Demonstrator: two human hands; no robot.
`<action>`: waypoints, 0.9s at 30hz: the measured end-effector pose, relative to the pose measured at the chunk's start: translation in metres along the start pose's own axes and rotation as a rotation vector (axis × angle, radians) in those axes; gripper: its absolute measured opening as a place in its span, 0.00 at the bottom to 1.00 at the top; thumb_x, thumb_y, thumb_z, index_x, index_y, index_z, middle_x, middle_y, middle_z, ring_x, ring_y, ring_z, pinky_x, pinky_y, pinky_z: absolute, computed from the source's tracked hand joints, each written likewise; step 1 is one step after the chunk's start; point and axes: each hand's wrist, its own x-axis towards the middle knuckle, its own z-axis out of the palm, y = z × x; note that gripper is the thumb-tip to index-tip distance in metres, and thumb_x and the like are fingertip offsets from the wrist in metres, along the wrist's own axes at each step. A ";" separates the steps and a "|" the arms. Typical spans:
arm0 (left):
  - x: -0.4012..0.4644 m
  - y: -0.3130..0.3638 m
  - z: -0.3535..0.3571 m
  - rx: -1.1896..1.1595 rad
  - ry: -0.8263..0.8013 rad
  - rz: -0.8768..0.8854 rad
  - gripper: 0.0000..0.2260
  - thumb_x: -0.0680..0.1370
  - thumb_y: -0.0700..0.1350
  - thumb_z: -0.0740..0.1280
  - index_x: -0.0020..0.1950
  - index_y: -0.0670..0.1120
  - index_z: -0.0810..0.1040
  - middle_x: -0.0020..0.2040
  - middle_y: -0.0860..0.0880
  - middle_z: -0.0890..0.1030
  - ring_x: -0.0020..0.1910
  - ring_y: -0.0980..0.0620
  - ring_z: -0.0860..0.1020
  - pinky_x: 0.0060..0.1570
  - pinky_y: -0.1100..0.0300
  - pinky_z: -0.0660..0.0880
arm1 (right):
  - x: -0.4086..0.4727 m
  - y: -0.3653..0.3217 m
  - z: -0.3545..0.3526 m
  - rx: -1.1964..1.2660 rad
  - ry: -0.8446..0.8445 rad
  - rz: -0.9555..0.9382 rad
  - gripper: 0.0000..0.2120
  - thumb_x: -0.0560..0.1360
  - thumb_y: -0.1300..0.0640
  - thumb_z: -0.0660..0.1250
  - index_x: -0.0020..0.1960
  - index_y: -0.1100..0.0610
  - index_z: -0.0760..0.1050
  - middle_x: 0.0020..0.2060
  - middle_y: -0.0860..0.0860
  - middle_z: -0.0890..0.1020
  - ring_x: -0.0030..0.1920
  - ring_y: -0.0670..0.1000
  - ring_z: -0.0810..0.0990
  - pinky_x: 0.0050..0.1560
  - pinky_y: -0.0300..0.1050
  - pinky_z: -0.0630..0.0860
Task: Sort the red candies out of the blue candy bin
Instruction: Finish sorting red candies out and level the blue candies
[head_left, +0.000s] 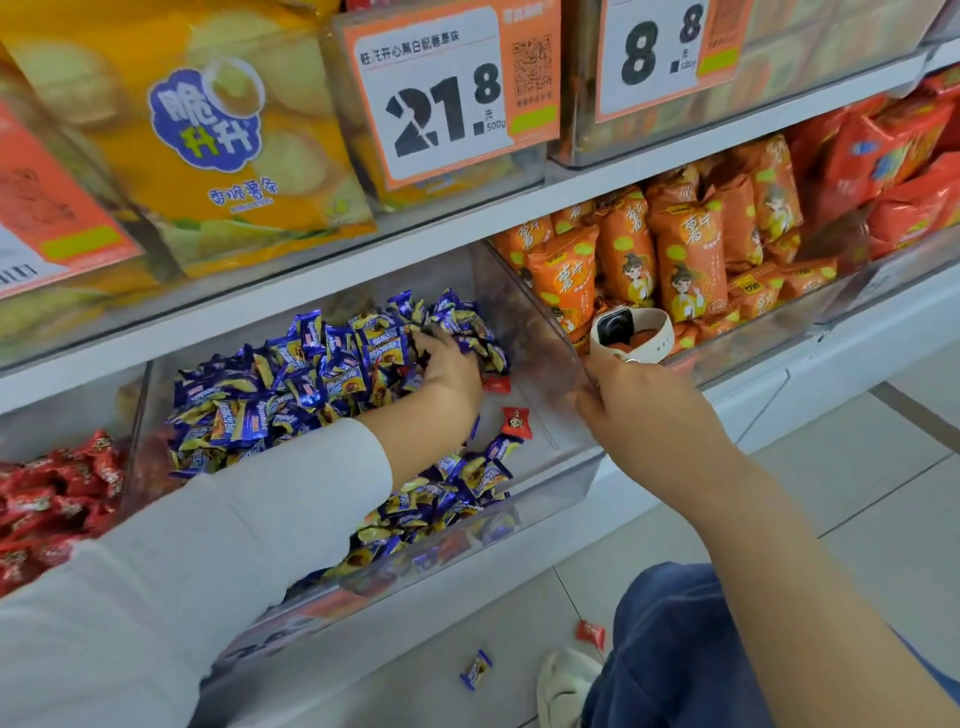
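Two red-wrapped candies (515, 419) are lying between the hands in the clear plastic bin (540, 467). The left hand (451, 366) is digging, fingers seemingly curled, into blue-wrapped candies (291, 379); the right hand (631, 400) is gripping the bin's side wall.

left hand (451, 366) reaching forward in a white sleeve, fingers curled downward; right hand (631, 397) up, bare forearm, fingers pinched together.

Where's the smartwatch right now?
In the head view, right of centre, the white-strapped smartwatch lies in the orange snack packet bin, just above the right hand.
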 end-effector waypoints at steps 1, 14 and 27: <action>-0.004 -0.004 -0.001 -0.028 0.015 -0.014 0.28 0.82 0.49 0.56 0.77 0.41 0.50 0.77 0.39 0.52 0.70 0.25 0.54 0.64 0.32 0.62 | 0.000 0.000 0.000 -0.002 -0.001 0.000 0.11 0.80 0.51 0.57 0.56 0.58 0.70 0.48 0.55 0.80 0.48 0.57 0.78 0.39 0.44 0.67; -0.109 -0.071 0.090 -1.009 0.330 -0.254 0.21 0.78 0.58 0.60 0.68 0.53 0.70 0.73 0.43 0.64 0.70 0.40 0.65 0.67 0.47 0.65 | -0.001 0.001 0.003 -0.056 0.024 -0.013 0.09 0.80 0.54 0.57 0.53 0.59 0.70 0.46 0.59 0.81 0.47 0.61 0.78 0.36 0.44 0.62; -0.082 -0.004 0.011 -0.950 0.529 0.472 0.21 0.79 0.50 0.63 0.72 0.48 0.68 0.68 0.49 0.71 0.67 0.50 0.67 0.68 0.54 0.64 | 0.000 0.003 0.008 -0.048 0.051 -0.012 0.10 0.79 0.54 0.57 0.53 0.61 0.70 0.46 0.60 0.80 0.46 0.62 0.78 0.37 0.45 0.63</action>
